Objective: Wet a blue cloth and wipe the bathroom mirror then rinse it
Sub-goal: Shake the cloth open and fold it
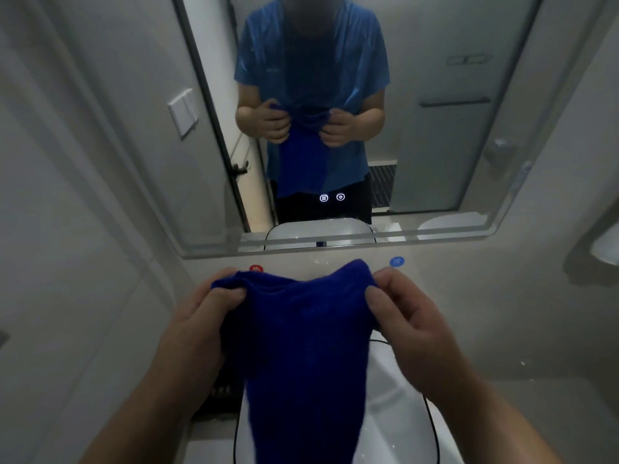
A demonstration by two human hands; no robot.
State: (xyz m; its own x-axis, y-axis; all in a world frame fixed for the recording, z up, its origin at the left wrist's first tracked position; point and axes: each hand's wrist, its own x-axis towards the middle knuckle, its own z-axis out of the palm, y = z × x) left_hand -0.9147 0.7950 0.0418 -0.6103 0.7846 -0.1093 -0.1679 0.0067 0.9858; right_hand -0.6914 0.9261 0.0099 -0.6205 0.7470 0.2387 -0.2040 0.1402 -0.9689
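A dark blue cloth (301,356) hangs down in front of me over the white basin (395,406). My left hand (204,316) pinches its upper left corner and my right hand (408,316) pinches its upper right corner, so the top edge sags between them. The bathroom mirror (435,128) fills the wall ahead and reflects a person in a blue shirt holding the same cloth. Two small lit touch icons (332,197) glow near the mirror's lower middle. The tap is hidden behind the cloth.
A red round sticker (256,268) and a blue round sticker (397,261) sit on the wall just under the mirror. A white wall switch (182,112) is on the left wall. A white fixture (606,246) juts in at the right edge.
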